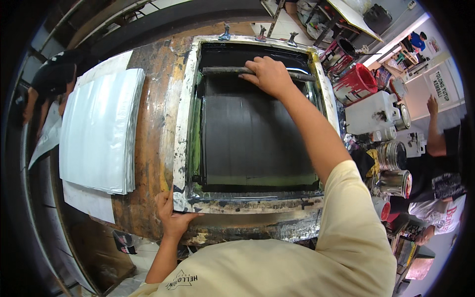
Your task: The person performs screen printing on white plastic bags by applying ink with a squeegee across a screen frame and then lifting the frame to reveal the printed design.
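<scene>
Stained table (148,133), sheets (99,131) beside frame (181,148)

Pale tiled floor (145,254) shows at lower left and along the top; long grey metal rails (30,198) run down the left side; at upper right, a white-topped table (354,19); beyond, a brightly lit opening (403,58) beside a pale wall panel (418,94)

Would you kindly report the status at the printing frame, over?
Right hand holding squeegee, toward far end of frame. Left hand at frame's near left corner. White sheets stacked left, apart from frame.
</scene>
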A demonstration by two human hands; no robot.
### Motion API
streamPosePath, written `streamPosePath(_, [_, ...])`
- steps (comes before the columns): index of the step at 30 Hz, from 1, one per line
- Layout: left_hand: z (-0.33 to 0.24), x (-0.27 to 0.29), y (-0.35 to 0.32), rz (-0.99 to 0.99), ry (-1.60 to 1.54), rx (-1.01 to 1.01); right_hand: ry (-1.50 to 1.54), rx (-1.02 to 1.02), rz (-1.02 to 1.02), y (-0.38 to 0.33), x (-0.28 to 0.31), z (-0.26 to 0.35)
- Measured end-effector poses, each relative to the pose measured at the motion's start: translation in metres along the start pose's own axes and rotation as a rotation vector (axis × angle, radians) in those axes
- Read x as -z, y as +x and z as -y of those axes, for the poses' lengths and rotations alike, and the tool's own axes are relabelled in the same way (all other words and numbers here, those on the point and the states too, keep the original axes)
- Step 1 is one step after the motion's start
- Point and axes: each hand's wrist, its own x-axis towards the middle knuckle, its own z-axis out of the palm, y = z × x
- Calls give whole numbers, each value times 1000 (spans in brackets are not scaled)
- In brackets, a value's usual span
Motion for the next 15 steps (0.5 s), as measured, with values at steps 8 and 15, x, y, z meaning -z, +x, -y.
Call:
streamPosePath(8, [20,-12,-3,-117,-90,-83,196,20,126,-47,70,38])
streamPosePath(15, [-4,-20,0,-67,-661,17,233,-28,253,-190,163,161])
